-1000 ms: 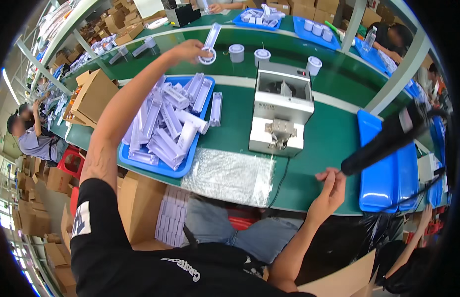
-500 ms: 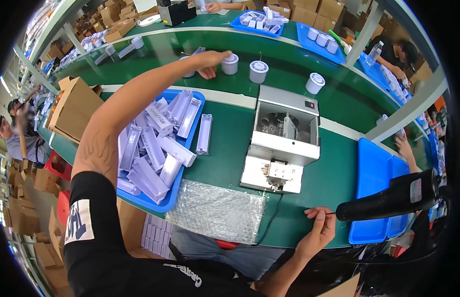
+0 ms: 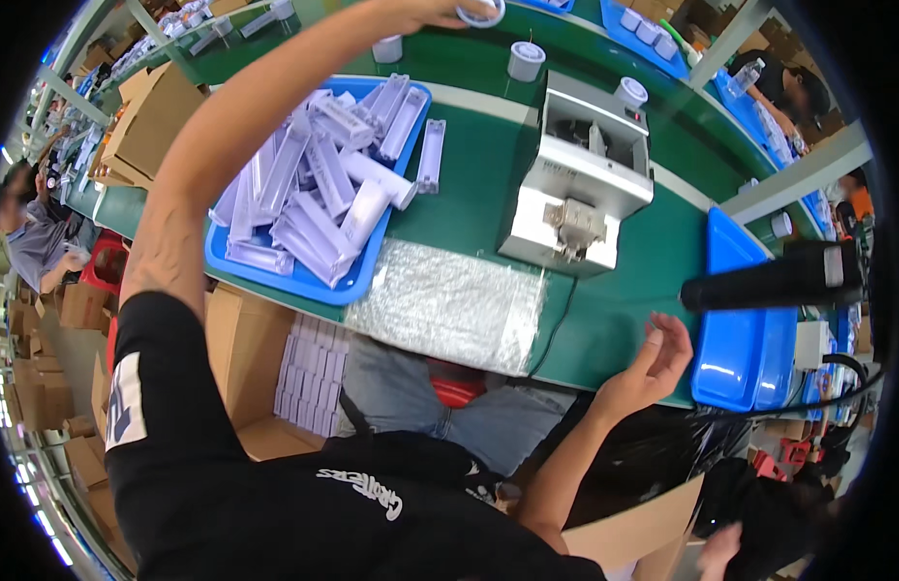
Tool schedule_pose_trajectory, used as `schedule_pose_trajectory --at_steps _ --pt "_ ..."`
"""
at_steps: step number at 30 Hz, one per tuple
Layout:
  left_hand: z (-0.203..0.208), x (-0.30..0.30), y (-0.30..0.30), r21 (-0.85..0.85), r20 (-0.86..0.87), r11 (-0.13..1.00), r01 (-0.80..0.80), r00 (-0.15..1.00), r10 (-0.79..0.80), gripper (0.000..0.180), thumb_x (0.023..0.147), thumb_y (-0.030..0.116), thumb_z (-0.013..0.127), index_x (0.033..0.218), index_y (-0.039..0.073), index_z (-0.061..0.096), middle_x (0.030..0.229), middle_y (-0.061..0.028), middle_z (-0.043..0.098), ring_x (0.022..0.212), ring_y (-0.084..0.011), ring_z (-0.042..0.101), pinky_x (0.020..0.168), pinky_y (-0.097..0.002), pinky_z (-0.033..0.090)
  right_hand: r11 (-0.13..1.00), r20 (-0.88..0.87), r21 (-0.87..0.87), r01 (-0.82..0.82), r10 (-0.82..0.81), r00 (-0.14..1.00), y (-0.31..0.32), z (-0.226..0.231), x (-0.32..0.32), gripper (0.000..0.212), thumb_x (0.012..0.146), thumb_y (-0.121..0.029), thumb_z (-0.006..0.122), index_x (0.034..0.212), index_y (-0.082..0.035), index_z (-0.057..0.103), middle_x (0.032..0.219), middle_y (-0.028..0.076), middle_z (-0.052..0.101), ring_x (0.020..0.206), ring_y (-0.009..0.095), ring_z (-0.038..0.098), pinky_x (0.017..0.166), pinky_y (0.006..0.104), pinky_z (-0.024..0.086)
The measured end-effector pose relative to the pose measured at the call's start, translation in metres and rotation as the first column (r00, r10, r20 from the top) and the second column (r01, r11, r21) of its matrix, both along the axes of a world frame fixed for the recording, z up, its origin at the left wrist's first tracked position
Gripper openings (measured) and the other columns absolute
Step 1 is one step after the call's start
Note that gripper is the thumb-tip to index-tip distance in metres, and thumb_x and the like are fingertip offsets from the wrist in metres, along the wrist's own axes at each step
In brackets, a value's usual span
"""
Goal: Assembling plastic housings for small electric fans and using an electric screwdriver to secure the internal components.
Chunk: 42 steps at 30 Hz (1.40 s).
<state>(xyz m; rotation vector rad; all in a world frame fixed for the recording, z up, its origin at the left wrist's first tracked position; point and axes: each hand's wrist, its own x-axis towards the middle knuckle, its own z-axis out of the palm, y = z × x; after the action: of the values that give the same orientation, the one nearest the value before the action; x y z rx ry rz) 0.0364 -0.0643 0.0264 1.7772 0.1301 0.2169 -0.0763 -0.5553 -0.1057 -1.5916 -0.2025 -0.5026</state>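
Left hand (image 3: 432, 10) moved farther forward, fingers closed on white round part (image 3: 482, 16); right hand (image 3: 651, 363) near black tool (image 3: 769, 283), fingers loosely open.

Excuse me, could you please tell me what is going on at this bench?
Someone is working bare-handed at a green bench. The left hand is stretched forward, touching a round white part at the picture's upper edge. The right hand is near a black cylindrical tool; whether it holds anything small is unclear. A blue tray heaped with pale casings is at the left, with a silver machine to its right.
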Motion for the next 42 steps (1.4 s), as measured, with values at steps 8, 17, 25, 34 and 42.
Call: schedule_pose_trajectory --at_steps 8,17,25,34,42 --pt "0.019 -0.257 -0.110 0.107 0.149 0.990 0.091 0.983 -0.106 0.063 0.062 0.019 0.094 0.120 0.008 0.072 0.131 -0.0154 0.064 0.118 -0.0243 0.063 0.103 -0.0365 0.048 0.628 -0.015 -0.413 -0.660 0.720 0.694 0.123 0.070 -0.025 0.032 0.091 0.010 0.056 0.121 0.001 0.064 0.091 0.015 0.068 0.079 0.029 0.070 0.074 0.0361 0.056" --pt "-0.096 -0.312 -0.220 -0.012 0.248 0.891 0.454 0.864 -0.438 0.038 0.077 -0.001 0.082 0.113 0.010 0.077 0.125 -0.0115 0.066 0.130 -0.0309 0.054 0.109 -0.0409 0.044 0.035 -0.342 -0.884 -0.466 0.632 0.696 0.229 0.036 0.030 0.029 0.089 -0.001 0.056 0.116 0.000 0.066 0.105 0.030 0.065 0.080 0.041 0.071 0.066 0.0515 0.058" --pt "-0.119 -0.291 -0.251 0.134 0.313 0.990 0.045 0.946 -0.085 0.040 0.073 -0.003 0.077 0.111 0.012 0.074 0.134 -0.0159 0.051 0.126 -0.0369 0.055 0.105 -0.0422 0.045 0.372 -0.376 -0.389 -0.843 0.771 0.514 0.151 0.106 -0.002 0.015 0.104 -0.013 0.057 0.112 0.000 0.057 0.115 0.016 0.069 0.101 0.022 0.073 0.074 0.0286 0.057" --pt "-0.134 -0.280 -0.244 0.081 0.279 0.992 -0.092 0.958 0.066 0.022 0.089 0.010 0.076 0.111 0.007 0.076 0.137 -0.0154 0.056 0.124 -0.0314 0.058 0.105 -0.0418 0.047 0.467 -0.256 0.401 -0.788 0.883 0.393 0.041 0.040 -0.047 0.071 0.106 -0.046 0.055 0.135 0.019 0.050 0.136 0.036 0.059 0.102 0.033 0.074 0.092 0.0415 0.060" --pt "-0.121 -0.262 -0.260 0.088 0.271 0.989 -0.120 0.958 0.092 0.016 0.096 0.012 0.071 0.108 0.006 0.080 0.131 -0.0137 0.062 0.115 -0.0236 0.064 0.092 -0.0345 0.053 0.548 -0.133 0.584 -0.599 0.792 0.595 0.049 0.031 -0.044 0.053 0.092 0.003 0.073 0.136 0.005 0.044 0.124 0.024 0.066 0.111 0.038 0.072 0.094 0.0447 0.060"
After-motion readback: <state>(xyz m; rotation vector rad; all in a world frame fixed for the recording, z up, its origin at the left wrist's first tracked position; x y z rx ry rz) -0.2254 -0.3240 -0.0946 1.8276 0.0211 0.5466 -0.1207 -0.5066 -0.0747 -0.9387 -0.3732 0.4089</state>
